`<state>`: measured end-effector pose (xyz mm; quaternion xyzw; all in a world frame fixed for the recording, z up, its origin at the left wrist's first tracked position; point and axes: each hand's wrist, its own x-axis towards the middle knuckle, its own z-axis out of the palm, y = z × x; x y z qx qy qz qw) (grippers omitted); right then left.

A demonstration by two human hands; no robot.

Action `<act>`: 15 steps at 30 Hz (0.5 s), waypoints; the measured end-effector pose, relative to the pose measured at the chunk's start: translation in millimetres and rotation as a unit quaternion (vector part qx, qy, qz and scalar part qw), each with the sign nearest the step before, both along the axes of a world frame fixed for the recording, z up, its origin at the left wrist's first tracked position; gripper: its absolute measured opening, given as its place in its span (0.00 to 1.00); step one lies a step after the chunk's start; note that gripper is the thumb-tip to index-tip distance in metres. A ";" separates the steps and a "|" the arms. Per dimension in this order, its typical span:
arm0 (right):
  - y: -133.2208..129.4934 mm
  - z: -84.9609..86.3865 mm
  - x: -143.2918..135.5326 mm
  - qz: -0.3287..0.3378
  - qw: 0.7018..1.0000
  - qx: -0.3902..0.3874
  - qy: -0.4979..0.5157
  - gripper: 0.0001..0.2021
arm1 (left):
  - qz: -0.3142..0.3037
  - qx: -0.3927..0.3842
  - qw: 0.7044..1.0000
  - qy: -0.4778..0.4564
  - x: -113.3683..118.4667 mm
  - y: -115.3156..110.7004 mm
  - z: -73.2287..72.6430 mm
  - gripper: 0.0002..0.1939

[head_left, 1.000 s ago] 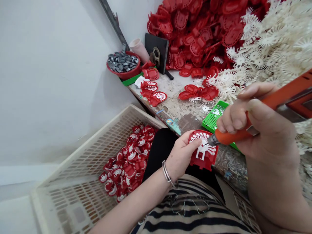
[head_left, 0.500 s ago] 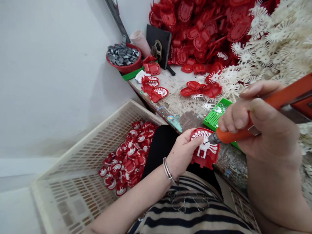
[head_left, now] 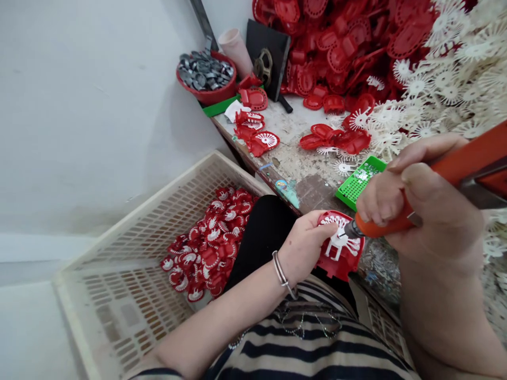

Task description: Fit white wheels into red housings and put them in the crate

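Observation:
Between thumb and fingers, my left hand [head_left: 303,245] grips a red plastic piece [head_left: 336,266] low in front of my striped shirt. A white spoked part [head_left: 339,244] lies on its face, with my thumb pressing at its edge. My right hand [head_left: 423,200] is wrapped round an orange power screwdriver [head_left: 386,226], which points left and down. The tool's dark tip meets the middle of the white part. Just beyond my right fingers, a green tray [head_left: 352,190] holds small metal bits.
A plastic crate [head_left: 130,227] at lower left holds many red-and-white assemblies [head_left: 214,237]. Red parts [head_left: 336,47] and white spoked parts [head_left: 447,79] are heaped on the worktable [head_left: 293,142]. A red bowl [head_left: 209,96] of grey pieces stands at its far left corner, near a pink cup [head_left: 236,53].
The view has shifted slightly. The red piece and my left hand appear a little further right; the screwdriver tip is still at the white part. Both hands keep their hold.

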<state>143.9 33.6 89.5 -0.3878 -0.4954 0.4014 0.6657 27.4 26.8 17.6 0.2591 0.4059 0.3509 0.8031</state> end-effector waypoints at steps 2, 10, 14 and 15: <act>1.1 -1.5 0.6 0.014 1.000 0.001 0.005 0.07 | -0.005 -0.002 1.000 0.000 -0.8 -0.7 -0.5 0.05; 0.7 -4.8 0.4 0.042 0.999 -0.022 -0.012 0.08 | -0.035 -0.009 0.999 -0.026 -1.5 -2.2 -3.6 0.04; -0.7 -6.3 -2.3 0.072 0.997 -0.032 -0.005 0.07 | -0.037 -0.013 0.999 -0.027 -0.5 -2.3 -5.9 0.03; -1.5 -7.3 -2.1 0.082 0.996 -0.037 -0.006 0.07 | -0.039 -0.016 0.999 -0.028 -0.8 -2.5 -7.0 0.04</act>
